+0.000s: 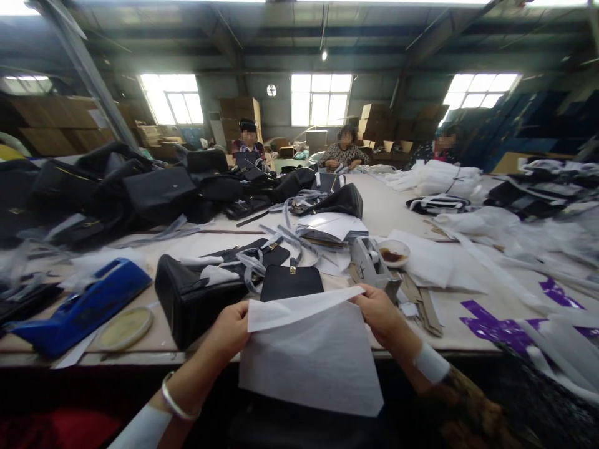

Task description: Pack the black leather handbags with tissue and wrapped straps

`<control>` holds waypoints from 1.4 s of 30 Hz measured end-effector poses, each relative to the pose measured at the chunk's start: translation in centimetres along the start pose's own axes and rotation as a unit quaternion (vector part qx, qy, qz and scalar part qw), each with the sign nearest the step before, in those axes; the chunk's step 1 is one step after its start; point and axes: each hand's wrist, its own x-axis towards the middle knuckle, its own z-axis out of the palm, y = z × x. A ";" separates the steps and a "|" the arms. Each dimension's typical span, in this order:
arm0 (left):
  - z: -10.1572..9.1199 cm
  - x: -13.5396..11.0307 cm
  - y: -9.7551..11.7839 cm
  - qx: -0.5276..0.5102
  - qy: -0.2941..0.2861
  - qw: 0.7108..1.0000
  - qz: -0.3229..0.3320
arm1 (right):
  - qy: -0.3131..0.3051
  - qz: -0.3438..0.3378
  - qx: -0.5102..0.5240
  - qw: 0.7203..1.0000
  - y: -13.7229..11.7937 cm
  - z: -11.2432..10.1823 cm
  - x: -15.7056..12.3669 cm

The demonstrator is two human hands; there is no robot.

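Observation:
Between my two hands hangs a sheet of white tissue paper (309, 355), its top edge folded over in a strip. My left hand (235, 325) pinches the sheet's upper left corner, and my right hand (375, 310) pinches the upper right one. Just behind the sheet, a flat black flap with a gold clasp (292, 282) lies on the table, its lower part hidden by the paper. A black handbag (187, 305) rests on its side to the left, with white wrapping and grey strips around its straps.
A blue tape dispenser (88, 305) and a round shallow dish (125, 328) are at left. A grey tape dispenser (372, 262) and a bowl of brown stuff (393, 253) stand at right, near purple film (496, 324). Black bags (159, 187) are heaped behind. Several people sit across the table.

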 end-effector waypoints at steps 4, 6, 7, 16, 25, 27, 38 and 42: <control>1.2 2.2 -3.0 0.154 0.016 0.988 0.010 | 0.009 0.036 -0.079 0.996 2.4 0.4 2.6; 1.4 2.6 -3.6 0.185 0.024 0.982 0.004 | 0.003 0.042 -0.109 0.993 2.8 0.5 3.5; 1.4 2.6 -3.8 0.203 0.029 0.979 0.001 | -0.002 0.045 -0.127 0.991 2.8 0.5 3.8; 1.1 -3.2 1.2 0.345 0.330 0.791 0.382 | -0.037 -0.014 -0.327 0.944 3.5 0.4 6.0; 7.0 -2.4 3.6 0.361 -0.130 0.826 0.413 | -0.039 -0.084 -0.469 0.878 3.0 0.8 6.5; 7.2 -1.2 3.0 0.373 -0.123 0.848 0.356 | -0.033 -0.093 -0.485 0.869 3.0 0.6 6.4; 6.4 1.8 2.4 0.451 -0.070 0.856 0.243 | -0.196 -0.347 -0.479 0.782 -0.1 2.9 -5.0; 5.7 1.3 0.9 0.469 -0.067 0.866 0.159 | -0.308 -0.235 -0.508 0.769 1.2 2.9 -6.5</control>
